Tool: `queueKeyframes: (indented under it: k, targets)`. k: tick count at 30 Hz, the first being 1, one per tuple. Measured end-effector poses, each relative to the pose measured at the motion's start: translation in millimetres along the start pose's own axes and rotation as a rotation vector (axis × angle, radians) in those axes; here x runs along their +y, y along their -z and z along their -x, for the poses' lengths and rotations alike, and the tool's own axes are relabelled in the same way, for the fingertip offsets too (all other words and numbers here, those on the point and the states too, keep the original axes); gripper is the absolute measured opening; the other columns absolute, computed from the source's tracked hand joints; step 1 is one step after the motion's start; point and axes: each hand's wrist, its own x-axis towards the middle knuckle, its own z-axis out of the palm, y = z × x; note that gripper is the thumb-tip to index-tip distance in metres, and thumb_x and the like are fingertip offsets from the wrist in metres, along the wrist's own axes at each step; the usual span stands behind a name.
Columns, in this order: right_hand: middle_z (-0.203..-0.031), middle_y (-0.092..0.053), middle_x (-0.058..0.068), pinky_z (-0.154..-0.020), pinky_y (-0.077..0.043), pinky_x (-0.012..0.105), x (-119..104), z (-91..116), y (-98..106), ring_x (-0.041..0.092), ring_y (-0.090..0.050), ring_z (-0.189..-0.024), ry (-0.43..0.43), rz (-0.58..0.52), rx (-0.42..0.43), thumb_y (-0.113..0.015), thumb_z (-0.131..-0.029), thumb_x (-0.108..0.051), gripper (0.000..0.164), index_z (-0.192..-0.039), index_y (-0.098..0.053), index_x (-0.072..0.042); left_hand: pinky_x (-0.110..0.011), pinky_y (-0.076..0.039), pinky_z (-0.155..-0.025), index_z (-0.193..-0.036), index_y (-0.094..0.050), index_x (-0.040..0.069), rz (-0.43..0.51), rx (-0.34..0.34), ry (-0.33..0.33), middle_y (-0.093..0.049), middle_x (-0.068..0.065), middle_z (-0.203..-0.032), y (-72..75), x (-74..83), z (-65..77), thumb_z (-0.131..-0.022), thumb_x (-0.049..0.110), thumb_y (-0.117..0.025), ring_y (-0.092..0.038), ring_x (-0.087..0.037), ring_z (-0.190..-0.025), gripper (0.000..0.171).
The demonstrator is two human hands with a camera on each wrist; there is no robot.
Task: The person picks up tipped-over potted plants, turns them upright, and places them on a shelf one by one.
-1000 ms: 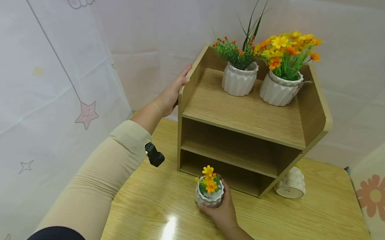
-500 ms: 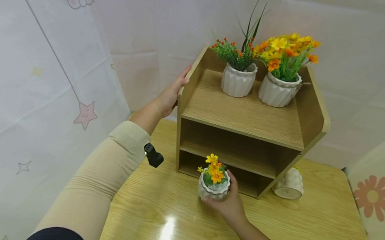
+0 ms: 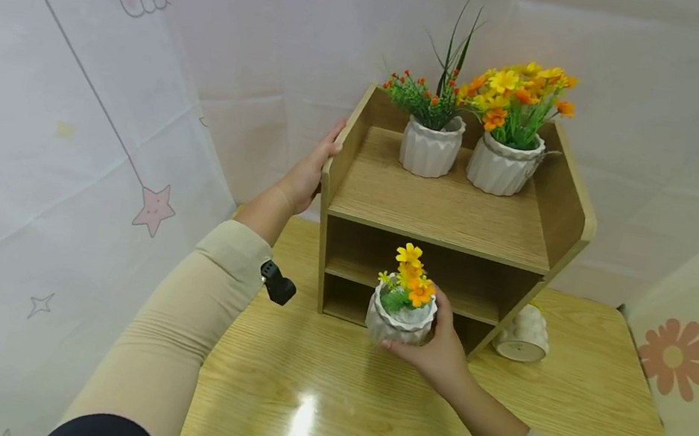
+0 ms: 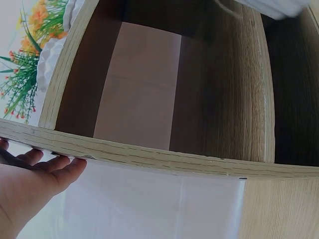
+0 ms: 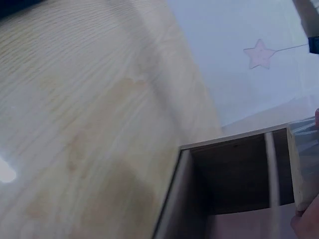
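I have the right hand (image 3: pixel 438 348) curled round a white flowerpot with yellow-orange blooms (image 3: pixel 397 323), just before the wooden shelf unit (image 3: pixel 438 212); my left hand (image 3: pixel 307 172), fingers extended, rests against the unit's side.

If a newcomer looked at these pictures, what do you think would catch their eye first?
Probably the yellow-and-orange bouquet in a white pot at the right on top of the wooden shelf. Next might come the small flowerpot that the right hand holds in front of the shelf's compartments, while the left hand touches the shelf's left side. A tipped pot on the table, right of the shelf, also stands out.
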Motion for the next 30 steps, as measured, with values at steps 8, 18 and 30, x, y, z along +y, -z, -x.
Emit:
queueKeyframes:
  k: [8, 18, 30]
  targets:
    - [-0.153, -0.035, 0.014, -0.109, -0.032, 0.060, -42.8, 2.4, 23.9, 0.037, -0.037, -0.139, 0.053, 0.055, -0.006, -0.088, -0.069, -0.022, 0.114, -0.154, -0.011, -0.022, -0.044, -0.034, -0.100, -0.157, -0.005, 0.042, 0.002, -0.001, -0.002, -0.009, -0.002, -0.164, 0.0, 0.6, -0.2, -0.096, 0.034, -0.025, -0.037, -0.031, -0.125, 0.064]
    - [-0.157, -0.028, 0.014, -0.115, -0.024, 0.058, -94.1, -6.9, 64.5, 0.035, -0.029, -0.144, 0.041, 0.074, 0.026, -0.088, -0.071, -0.021, 0.114, -0.152, -0.008, -0.016, -0.045, -0.035, -0.099, -0.157, -0.005, 0.043, 0.012, -0.009, -0.004, -0.009, -0.002, -0.164, -0.1, -0.3, 0.4, -0.097, 0.034, -0.025, -0.038, -0.030, -0.124, 0.064]
    - [-0.146, -0.038, 0.005, -0.098, -0.040, 0.020, -117.3, -32.8, 99.0, 0.020, -0.042, -0.130, 0.152, 0.029, 0.167, -0.081, -0.077, -0.011, 0.105, -0.151, -0.010, -0.031, -0.047, -0.033, -0.100, -0.157, -0.005, 0.043, 0.002, -0.003, -0.006, -0.007, -0.003, -0.165, 0.2, -1.9, -0.6, -0.095, 0.035, -0.026, -0.035, -0.033, -0.128, 0.065]
